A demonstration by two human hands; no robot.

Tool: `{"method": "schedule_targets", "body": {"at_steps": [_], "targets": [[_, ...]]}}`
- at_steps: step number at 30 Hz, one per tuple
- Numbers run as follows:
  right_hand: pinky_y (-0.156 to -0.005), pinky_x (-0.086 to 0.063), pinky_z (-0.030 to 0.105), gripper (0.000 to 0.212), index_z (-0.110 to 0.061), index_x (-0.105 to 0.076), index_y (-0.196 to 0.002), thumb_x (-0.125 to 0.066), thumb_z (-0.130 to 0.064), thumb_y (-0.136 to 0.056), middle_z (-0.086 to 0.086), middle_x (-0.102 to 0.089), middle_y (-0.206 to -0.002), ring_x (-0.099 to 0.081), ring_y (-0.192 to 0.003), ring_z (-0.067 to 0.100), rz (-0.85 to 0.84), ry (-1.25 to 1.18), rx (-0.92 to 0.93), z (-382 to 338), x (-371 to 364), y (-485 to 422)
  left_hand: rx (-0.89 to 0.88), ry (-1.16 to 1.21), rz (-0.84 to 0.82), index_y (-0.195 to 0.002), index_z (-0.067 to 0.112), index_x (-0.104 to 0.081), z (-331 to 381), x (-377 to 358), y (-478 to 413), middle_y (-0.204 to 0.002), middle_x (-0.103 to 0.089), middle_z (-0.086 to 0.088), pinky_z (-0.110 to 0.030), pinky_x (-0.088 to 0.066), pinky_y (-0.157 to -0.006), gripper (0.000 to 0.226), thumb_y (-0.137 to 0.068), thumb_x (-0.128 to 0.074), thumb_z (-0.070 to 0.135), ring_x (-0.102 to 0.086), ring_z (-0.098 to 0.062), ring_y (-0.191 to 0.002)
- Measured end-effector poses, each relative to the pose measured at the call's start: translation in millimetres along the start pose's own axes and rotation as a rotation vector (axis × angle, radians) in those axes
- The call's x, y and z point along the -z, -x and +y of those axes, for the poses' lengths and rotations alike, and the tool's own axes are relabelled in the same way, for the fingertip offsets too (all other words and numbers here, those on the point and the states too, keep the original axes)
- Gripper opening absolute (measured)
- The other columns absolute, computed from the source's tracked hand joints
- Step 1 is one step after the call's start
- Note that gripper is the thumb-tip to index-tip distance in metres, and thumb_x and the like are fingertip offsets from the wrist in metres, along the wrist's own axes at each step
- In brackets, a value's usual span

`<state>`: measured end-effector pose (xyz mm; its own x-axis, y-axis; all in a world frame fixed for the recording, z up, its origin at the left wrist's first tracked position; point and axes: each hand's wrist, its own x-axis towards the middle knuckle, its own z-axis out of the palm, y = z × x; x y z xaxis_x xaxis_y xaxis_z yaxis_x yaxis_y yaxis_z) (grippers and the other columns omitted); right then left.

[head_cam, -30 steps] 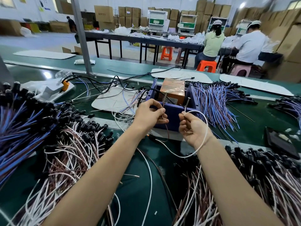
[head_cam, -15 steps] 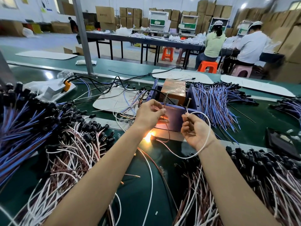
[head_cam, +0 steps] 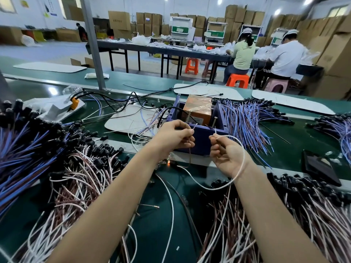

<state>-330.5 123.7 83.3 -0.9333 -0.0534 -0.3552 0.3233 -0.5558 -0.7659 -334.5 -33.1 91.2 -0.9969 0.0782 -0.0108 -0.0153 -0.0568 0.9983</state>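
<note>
White wire point(head_cam: 243, 154) and brown wire point(head_cam: 190, 158): light, limp, slippery; pinched near bare tips between fingers of right hand point(head_cam: 226, 156) and left hand point(head_cam: 173, 138); likely best gripped there

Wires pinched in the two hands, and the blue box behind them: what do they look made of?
White wire in the right hand and brown wire in the left hand: smooth, plastic-looking insulation, bending in soft curves. Blue box: probably moulded plastic, matte, uniform colour, thick straight walls.

Factory assy floor, wire bundles point(head_cam: 245, 122), stacked cartons point(head_cam: 148, 23), bench workers point(head_cam: 284, 57)
</note>
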Motion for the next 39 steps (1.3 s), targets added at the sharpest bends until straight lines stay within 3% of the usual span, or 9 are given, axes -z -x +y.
{"method": "schedule_targets", "body": {"at_steps": [6,9,12,17,19,24,28,33,39], "targets": [[-0.032,-0.020,0.012,0.012,-0.009,-0.063,-0.077,-0.064,-0.021,-0.076,-0.004,-0.056,-0.050,-0.029,-0.031,0.001,-0.346,0.332,-0.002,-28.4,-1.0,73.3,-0.108,-0.184,-0.431,-0.102,0.015,-0.061,39.6,-5.2,30.4,-0.070,-0.066,-0.002,-0.024,-0.055,-0.056,0.009,-0.098,-0.053,0.015,-0.064,-0.016,-0.061],[-0.035,-0.032,0.014,0.014,-0.011,-0.073,-0.077,-0.071,-0.024,-0.075,0.007,-0.065,-0.060,-0.043,-0.035,0.005,-0.595,0.536,0.008,-19.2,2.3,124.8,-0.131,-0.284,-0.681,-0.107,0.020,-0.066,60.3,-5.7,57.8,-0.073,-0.066,0.001,-0.024,-0.053,-0.058,0.032,-0.095,-0.047,0.043,-0.063,-0.017,-0.065],[-0.046,-0.043,0.015,0.006,-0.016,-0.076,-0.082,-0.073,-0.021,-0.081,0.006,-0.071,-0.070,-0.056,-0.049,0.008,-0.694,0.749,-0.070,-0.5,16.7,156.6,0.052,-0.369,-0.824,-0.113,0.018,-0.064,66.4,-11.0,74.0,-0.083,-0.069,-0.008,-0.028,-0.054,-0.060,0.054,-0.091,-0.034,0.058,-0.065,-0.024,-0.074],[-0.083,-0.052,0.018,0.021,-0.024,-0.072,-0.107,-0.068,-0.021,-0.087,-0.008,-0.073,-0.103,-0.068,-0.089,0.005,-0.913,1.189,-0.162,16.1,44.6,167.9,0.278,-0.565,-0.781,-0.121,0.015,-0.055,45.3,-17.4,90.6,-0.088,-0.071,-0.013,-0.027,-0.054,-0.056,0.062,-0.094,-0.025,0.063,-0.069,-0.026,-0.070],[-0.080,-0.051,0.016,0.019,-0.021,-0.073,-0.105,-0.066,-0.024,-0.087,-0.007,-0.073,-0.100,-0.067,-0.084,0.003,-0.966,1.235,-0.145,10.5,45.8,167.4,0.343,-0.754,-0.691,-0.124,0.015,-0.050,23.0,-19.2,100.6,-0.090,-0.070,-0.016,-0.028,-0.056,-0.054,0.049,-0.099,-0.034,0.053,-0.069,-0.027,-0.068],[-0.046,-0.043,0.014,0.014,-0.009,-0.071,-0.086,-0.062,-0.019,-0.090,-0.003,-0.071,-0.067,-0.058,-0.048,0.000,-0.534,1.539,0.174,-3.0,48.0,134.6,0.146,-0.958,-0.457,-0.124,0.014,-0.058,-23.1,-24.9,112.8,-0.087,-0.069,-0.011,-0.028,-0.059,-0.068,0.032,-0.100,-0.048,0.032,-0.066,-0.015,-0.063],[-0.047,-0.047,0.017,0.008,-0.016,-0.066,-0.087,-0.060,-0.011,-0.089,0.004,-0.068,-0.075,-0.057,-0.046,0.006,-0.286,1.447,0.338,11.4,51.9,117.0,-0.041,-1.082,-0.427,-0.120,0.022,-0.065,-30.2,-29.7,121.4,-0.094,-0.069,0.001,-0.017,-0.050,-0.070,0.028,-0.095,-0.054,0.030,-0.065,-0.016,-0.080],[-0.101,-0.036,0.021,0.024,-0.021,-0.068,-0.114,-0.054,-0.027,-0.096,-0.007,-0.061,-0.119,-0.052,-0.110,0.009,-0.217,1.515,0.773,39.8,48.2,106.6,-0.305,-1.065,-0.394,-0.120,0.007,-0.062,-45.8,-48.7,137.5,-0.121,-0.060,-0.014,-0.025,-0.039,-0.090,0.030,-0.094,-0.056,0.020,-0.055,-0.027,-0.109],[-0.117,0.002,0.036,0.046,-0.032,-0.052,-0.136,-0.020,-0.040,-0.104,-0.015,-0.033,-0.153,-0.015,-0.145,0.009,-0.275,2.068,0.654,47.3,63.9,90.8,-0.256,-1.231,-0.548,-0.143,0.014,-0.040,-48.5,-44.0,153.5,-0.143,-0.041,-0.007,-0.029,-0.028,-0.108,0.049,-0.099,-0.048,0.033,-0.037,-0.024,-0.130]]}}
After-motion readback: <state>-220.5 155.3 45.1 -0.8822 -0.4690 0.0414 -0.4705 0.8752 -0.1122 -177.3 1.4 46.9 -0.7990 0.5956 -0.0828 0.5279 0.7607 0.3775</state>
